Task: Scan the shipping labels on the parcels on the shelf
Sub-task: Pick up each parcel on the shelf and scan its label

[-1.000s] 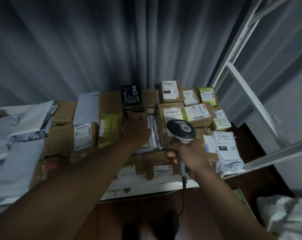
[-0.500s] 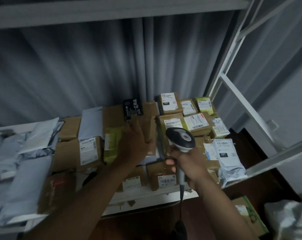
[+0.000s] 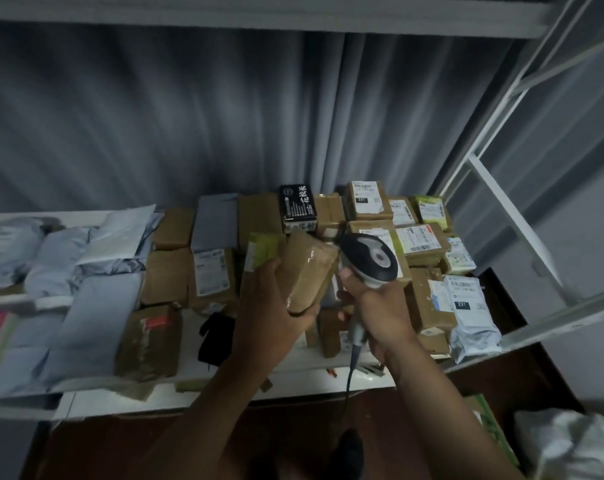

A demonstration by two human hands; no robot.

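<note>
Both hands busy: left hand [image 3: 276, 317] hides the lifted parcel's [image 3: 309, 271] label.

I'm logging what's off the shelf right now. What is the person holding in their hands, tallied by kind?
brown taped parcel, held in the left hand: 1
corded barcode scanner, gripped in the right hand: 1
Total: 2

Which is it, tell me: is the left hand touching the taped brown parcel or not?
Touching. The head view shows the left hand gripping the taped brown parcel, lifted off the shelf.
</note>
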